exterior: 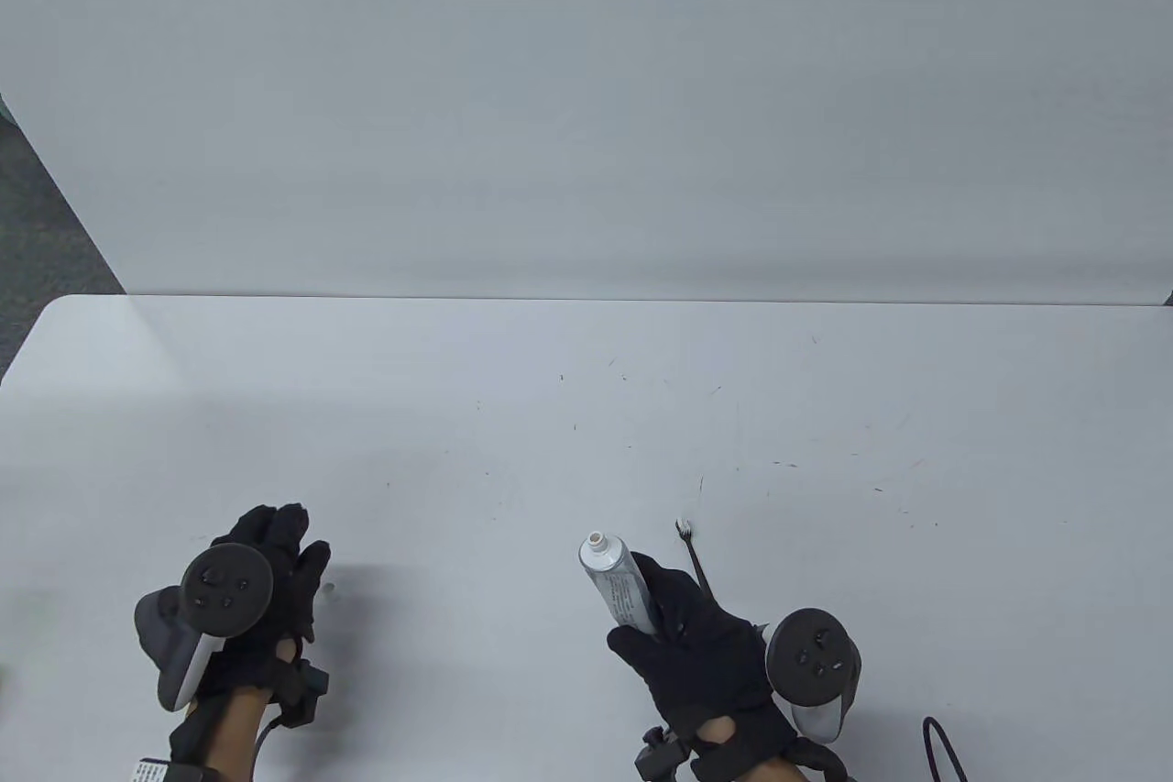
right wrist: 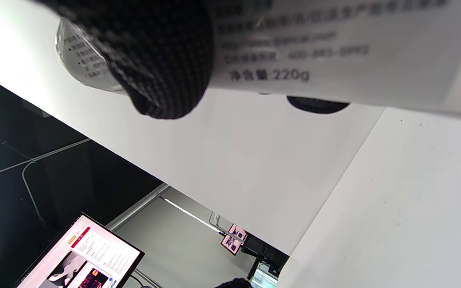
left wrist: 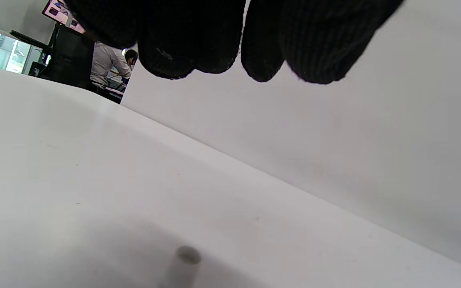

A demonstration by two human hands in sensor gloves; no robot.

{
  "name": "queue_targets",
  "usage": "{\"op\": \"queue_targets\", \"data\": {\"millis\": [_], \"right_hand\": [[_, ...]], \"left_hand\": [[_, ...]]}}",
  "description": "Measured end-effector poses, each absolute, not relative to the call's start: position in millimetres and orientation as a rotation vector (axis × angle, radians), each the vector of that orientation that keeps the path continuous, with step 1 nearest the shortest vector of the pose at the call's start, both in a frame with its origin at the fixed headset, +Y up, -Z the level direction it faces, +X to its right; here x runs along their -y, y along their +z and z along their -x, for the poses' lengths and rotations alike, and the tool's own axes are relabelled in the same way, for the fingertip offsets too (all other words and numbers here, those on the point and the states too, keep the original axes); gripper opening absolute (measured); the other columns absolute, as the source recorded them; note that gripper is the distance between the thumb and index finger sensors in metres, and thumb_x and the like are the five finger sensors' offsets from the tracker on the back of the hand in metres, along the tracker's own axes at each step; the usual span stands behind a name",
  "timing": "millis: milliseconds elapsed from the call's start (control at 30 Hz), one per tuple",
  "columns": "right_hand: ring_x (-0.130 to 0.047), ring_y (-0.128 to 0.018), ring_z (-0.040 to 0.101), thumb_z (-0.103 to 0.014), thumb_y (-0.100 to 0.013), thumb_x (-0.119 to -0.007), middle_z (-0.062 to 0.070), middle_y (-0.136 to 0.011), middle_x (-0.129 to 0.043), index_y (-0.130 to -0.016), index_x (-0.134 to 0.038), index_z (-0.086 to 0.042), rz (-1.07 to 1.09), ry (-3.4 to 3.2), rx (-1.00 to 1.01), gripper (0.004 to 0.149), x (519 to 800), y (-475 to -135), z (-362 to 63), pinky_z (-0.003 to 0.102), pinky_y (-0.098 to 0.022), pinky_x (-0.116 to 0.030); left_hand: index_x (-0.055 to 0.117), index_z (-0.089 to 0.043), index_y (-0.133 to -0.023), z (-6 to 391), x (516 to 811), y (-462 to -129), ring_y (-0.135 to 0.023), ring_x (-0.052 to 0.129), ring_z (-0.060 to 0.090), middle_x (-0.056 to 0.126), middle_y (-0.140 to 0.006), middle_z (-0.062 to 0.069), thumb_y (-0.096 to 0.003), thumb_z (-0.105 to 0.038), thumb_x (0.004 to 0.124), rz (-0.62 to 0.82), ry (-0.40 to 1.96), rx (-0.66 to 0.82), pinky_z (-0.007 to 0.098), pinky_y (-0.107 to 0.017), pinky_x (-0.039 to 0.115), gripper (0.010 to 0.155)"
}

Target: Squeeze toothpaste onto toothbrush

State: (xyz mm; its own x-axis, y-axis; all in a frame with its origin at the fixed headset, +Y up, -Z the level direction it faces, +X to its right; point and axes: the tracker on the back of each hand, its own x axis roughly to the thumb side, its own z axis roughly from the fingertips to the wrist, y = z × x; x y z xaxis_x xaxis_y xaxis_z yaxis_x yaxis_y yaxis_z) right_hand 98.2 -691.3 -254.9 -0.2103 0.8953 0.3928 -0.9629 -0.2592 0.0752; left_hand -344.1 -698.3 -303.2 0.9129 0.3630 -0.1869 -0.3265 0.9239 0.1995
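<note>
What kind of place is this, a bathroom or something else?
Probably an office or lab, not a bathroom: a plain white table against a white partition, a lit computer monitor, and a person at a desk behind.

Worktop (exterior: 550, 452): smooth matt white; gloves (exterior: 706, 663): black knitted cloth; toothpaste tube (exterior: 619, 585): glossy printed plastic, white plastic nozzle.

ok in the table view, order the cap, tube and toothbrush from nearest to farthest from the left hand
1. cap: a small thing on the table just right of the left hand, beside its fingers; it looks like the cap.
2. tube: further right, held by the right hand, nozzle uncapped.
3. toothbrush: farthest right, lying just beyond the tube, its handle running under the right hand.
</note>
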Motion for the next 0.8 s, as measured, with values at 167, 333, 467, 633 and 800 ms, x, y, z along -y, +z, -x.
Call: {"op": "queue_targets", "data": {"millis": [167,333,467,633,800], "right_hand": [[-0.08,-0.075,0.05,-0.031,-0.038,-0.088,0.012,-0.089,-0.074,-0.092,-0.069,-0.026,-0.42,1.848,0.223,0.057,692.3,-254.3,-97.0,0.068,-0.051,-0.071],[-0.08,-0.075,0.05,-0.031,-0.038,-0.088,0.013,-0.089,-0.074,-0.092,-0.069,-0.026,-0.428,1.87,0.22,0.057,693.3,-254.4,-95.1,0.068,-0.05,-0.071],[-0.08,-0.075,0.05,-0.031,-0.039,-0.088,0.013,-0.089,-0.074,-0.092,-0.07,-0.025,-0.434,1.884,0.214,0.057,693.7,-254.4,-94.0,0.068,-0.05,-0.071],[-0.08,-0.075,0.051,-0.031,-0.039,-0.088,0.014,-0.089,-0.074,-0.093,-0.07,-0.024,-0.433,1.889,0.207,0.057,694.2,-254.6,-93.7,0.068,-0.05,-0.071],[-0.08,-0.075,0.05,-0.022,-0.038,-0.09,0.014,-0.089,-0.074,-0.093,-0.07,-0.024,-0.43,1.891,0.204,0.058,694.4,-254.7,-93.7,0.068,-0.05,-0.071]], "left_hand": [[0.08,-0.028,-0.095,343.0,729.2,-323.0,-0.083,0.085,0.038,0.078,-0.101,0.011,-0.0428,-0.042,0.09,-0.005,0.21,-0.204,0.058,-0.06,0.071,0.055],[0.08,-0.028,-0.095,340.4,747.8,-332.3,-0.078,0.087,0.037,0.082,-0.097,0.012,-0.0415,-0.043,0.091,0.087,0.16,-0.194,0.057,-0.057,0.072,0.057],[0.079,-0.026,-0.096,333.7,751.4,-334.4,-0.074,0.088,0.035,0.085,-0.092,0.011,-0.0403,-0.044,0.091,0.1,0.141,-0.173,0.056,-0.056,0.072,0.06],[0.082,-0.024,-0.093,324.2,754.7,-336.7,-0.07,0.09,0.034,0.089,-0.087,0.01,-0.0406,-0.04,0.092,0.112,0.083,-0.158,0.056,-0.055,0.073,0.056],[0.085,-0.023,-0.09,322.5,756.8,-337.8,-0.068,0.091,0.033,0.091,-0.084,0.01,-0.0418,-0.036,0.092,0.116,0.073,-0.154,0.056,-0.054,0.074,0.051]]}}
